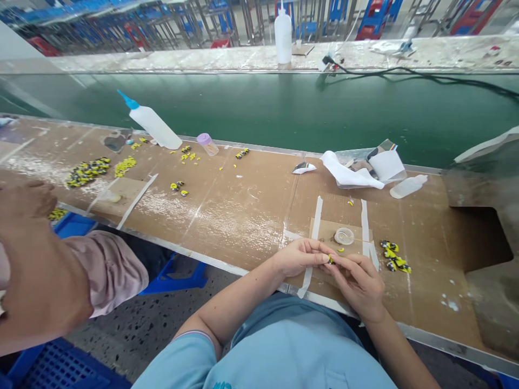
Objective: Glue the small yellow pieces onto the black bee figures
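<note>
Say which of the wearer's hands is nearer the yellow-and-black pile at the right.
Right. The right hand is just left of the pile; the left hand lies farther left, beyond the right.

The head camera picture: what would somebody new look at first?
Probably the wide green strip stretching across behind the brown worktop. Then maybe the white bottle with a blue tip, at the worktop's back left, and the black-and-yellow pile nearby. In front, the left hand and right hand have a tiny black-and-yellow piece at their fingertips.
</note>
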### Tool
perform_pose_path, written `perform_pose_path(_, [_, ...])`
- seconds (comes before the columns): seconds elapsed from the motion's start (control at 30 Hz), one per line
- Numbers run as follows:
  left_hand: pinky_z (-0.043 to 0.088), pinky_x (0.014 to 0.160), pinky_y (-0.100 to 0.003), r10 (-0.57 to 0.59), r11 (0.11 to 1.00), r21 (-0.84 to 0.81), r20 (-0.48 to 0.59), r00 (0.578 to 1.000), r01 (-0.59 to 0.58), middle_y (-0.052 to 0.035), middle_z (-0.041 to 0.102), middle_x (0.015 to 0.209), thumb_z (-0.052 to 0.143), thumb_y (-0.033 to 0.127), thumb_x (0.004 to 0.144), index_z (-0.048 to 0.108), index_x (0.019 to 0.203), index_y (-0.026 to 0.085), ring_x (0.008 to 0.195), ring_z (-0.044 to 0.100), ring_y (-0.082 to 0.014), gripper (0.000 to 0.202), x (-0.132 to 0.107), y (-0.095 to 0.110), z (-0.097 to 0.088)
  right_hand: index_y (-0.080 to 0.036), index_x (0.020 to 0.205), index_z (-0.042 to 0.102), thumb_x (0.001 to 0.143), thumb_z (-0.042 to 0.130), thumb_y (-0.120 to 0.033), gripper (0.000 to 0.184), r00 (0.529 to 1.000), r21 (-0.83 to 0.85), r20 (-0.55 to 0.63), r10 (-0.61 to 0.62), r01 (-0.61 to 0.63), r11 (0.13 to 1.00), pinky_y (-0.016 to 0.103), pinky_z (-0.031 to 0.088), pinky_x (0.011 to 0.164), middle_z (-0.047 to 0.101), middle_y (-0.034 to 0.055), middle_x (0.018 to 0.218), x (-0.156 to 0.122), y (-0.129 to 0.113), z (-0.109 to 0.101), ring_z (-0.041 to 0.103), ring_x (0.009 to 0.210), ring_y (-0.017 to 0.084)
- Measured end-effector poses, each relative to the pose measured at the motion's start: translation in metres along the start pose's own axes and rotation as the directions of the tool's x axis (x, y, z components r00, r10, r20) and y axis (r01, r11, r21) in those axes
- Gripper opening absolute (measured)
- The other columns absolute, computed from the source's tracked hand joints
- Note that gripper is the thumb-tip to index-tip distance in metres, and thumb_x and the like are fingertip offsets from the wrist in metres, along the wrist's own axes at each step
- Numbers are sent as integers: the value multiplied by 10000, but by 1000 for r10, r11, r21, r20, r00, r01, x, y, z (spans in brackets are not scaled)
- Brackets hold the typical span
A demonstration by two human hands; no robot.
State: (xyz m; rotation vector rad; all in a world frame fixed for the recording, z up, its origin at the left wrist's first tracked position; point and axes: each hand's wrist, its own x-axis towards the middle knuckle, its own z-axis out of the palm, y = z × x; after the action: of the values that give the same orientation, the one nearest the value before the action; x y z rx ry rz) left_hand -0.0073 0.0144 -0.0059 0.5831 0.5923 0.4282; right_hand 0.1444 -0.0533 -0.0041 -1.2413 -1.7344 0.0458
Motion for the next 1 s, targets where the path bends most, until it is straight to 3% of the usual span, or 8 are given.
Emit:
perform_pose_path(0.27, [502, 787, -298, -14, 999, -51, 1, 1000, 14, -93, 719, 790, 847, 329, 551, 721, 858, 105, 695, 661, -142, 401, 1, 0, 0, -222, 936, 667, 803, 649, -165, 145, 996, 21, -3, 86, -85, 996, 186, 472, 481, 597, 1, 731, -3, 3, 1, 548, 561, 77])
perform_pose_path(0.8, [489, 695, -249, -5, 1000, -29, -68, 998, 3, -60, 699, 692, 871, 328, 477, 710, 788, 95, 604, 631, -111, 420, 2, -2, 1, -207, 905, 644, 817, 639, -170, 95, 999, 29, 14, 42, -42, 999, 174, 468, 489, 580, -7, 719, -2, 2, 2, 537, 556, 68])
perform_pose_path(1.0, [500, 748, -270, 20, 1000, 16, -4, 1000, -20, -65, 706, 758, 843, 346, 553, 688, 881, 97, 652, 648, -117, 440, 1, -1, 1, -213, 1020, 642, 869, 572, -206, 166, 996, -14, 89, -4, 5, 1000, 179, 502, 564, 612, 18, 786, 1, 3, -4, 597, 645, 85])
